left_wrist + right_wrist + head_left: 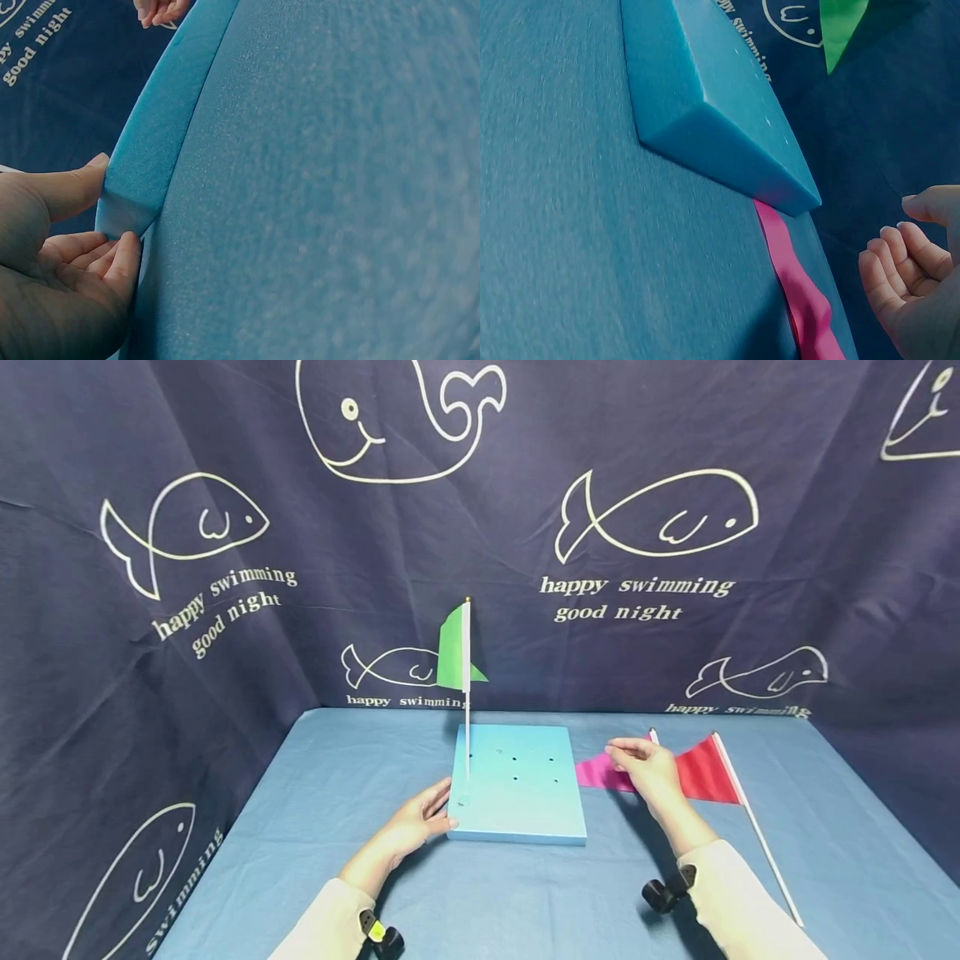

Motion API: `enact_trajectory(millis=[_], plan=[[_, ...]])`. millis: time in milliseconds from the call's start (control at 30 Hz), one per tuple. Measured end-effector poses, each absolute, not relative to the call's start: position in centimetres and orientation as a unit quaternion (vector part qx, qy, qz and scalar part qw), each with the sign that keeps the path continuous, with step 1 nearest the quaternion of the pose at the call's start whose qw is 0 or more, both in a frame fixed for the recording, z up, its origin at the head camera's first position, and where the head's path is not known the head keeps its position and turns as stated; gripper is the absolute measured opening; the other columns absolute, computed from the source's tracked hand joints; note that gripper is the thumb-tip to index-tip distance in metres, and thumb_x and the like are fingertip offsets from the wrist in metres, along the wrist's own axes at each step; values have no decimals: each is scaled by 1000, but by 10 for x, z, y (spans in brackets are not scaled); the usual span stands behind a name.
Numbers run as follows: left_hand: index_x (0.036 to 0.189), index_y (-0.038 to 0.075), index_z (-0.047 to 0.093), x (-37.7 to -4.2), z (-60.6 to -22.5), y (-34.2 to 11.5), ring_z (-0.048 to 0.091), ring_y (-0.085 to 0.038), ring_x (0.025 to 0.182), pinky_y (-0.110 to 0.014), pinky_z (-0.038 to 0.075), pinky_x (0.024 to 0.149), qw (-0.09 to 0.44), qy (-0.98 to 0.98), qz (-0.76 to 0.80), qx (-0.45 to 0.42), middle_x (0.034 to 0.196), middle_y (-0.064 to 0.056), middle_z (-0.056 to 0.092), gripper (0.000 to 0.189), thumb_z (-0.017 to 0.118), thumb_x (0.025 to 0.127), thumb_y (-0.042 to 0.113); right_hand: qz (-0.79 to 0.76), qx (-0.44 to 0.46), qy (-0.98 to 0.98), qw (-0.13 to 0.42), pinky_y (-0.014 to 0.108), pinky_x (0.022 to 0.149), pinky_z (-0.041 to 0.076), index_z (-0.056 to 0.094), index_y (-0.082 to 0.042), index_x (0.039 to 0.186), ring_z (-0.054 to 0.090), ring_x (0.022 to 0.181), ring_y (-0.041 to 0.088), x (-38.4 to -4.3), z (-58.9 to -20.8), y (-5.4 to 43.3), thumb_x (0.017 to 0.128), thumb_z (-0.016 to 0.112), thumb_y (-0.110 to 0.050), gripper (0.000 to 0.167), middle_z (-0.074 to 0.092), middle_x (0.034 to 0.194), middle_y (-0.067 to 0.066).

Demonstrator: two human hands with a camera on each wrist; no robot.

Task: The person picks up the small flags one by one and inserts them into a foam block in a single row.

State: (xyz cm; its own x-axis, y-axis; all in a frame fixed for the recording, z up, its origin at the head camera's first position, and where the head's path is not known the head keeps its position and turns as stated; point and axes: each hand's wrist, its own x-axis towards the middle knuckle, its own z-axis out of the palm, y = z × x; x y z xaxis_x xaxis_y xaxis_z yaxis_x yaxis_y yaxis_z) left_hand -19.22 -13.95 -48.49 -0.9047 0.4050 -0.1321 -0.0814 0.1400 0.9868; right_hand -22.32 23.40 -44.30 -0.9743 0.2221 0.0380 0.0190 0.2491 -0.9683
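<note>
A light-blue foam board (517, 814) with several small holes lies flat on the table. My left hand (411, 823) grips its near left corner; in the left wrist view the thumb is at the upper edge and the curled fingers (120, 270) are against the side. A green flag (452, 650) stands upright on a white pole at the board's left part. Over the pink flag (596, 772) hovers my right hand (652, 770), covering part of it. In the right wrist view, thumb and loosely bent fingers (900, 262) stand apart with nothing between them.
Right of the pink flag lies a red flag (708, 774), its white pole (768, 856) reaching toward the near right. The pink flag's tip meets the board's right edge. A blue cloth (517, 902) covers the table, and a dark printed curtain (480, 543) hangs behind.
</note>
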Motion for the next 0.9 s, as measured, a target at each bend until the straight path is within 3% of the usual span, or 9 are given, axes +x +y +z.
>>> enact_trajectory(millis=[267,500,767,900], plan=[[151,-3,24,-194,-484,-140,24,-38,145,-43,30,118,186,730,647,121,156,-25,26,74,65,90,3,606,-81,-786,86,16,71,59,61,11,120,66,69,-2,-217,-439,244,89,70,-14,41,69,77,-17],[151,-5,23,-193,-485,-139,23,-38,145,-43,30,118,184,727,650,126,156,-25,25,74,65,90,2,587,-95,-799,93,14,68,58,60,12,121,67,69,-3,-206,-442,263,89,70,-15,43,71,78,-15],[151,-4,24,-192,-485,-141,23,-37,145,-43,30,118,183,732,645,119,156,-25,26,74,65,90,3,587,-95,-798,98,15,63,57,73,-8,101,66,69,-3,-197,-443,286,89,70,-15,15,70,75,-18],[151,-4,23,-192,-486,-141,23,-38,145,-42,31,118,186,729,646,123,156,-25,25,74,65,90,3,561,-95,-815,109,12,64,57,66,7,113,65,68,-4,-193,-445,296,90,68,-16,33,67,76,-22]])
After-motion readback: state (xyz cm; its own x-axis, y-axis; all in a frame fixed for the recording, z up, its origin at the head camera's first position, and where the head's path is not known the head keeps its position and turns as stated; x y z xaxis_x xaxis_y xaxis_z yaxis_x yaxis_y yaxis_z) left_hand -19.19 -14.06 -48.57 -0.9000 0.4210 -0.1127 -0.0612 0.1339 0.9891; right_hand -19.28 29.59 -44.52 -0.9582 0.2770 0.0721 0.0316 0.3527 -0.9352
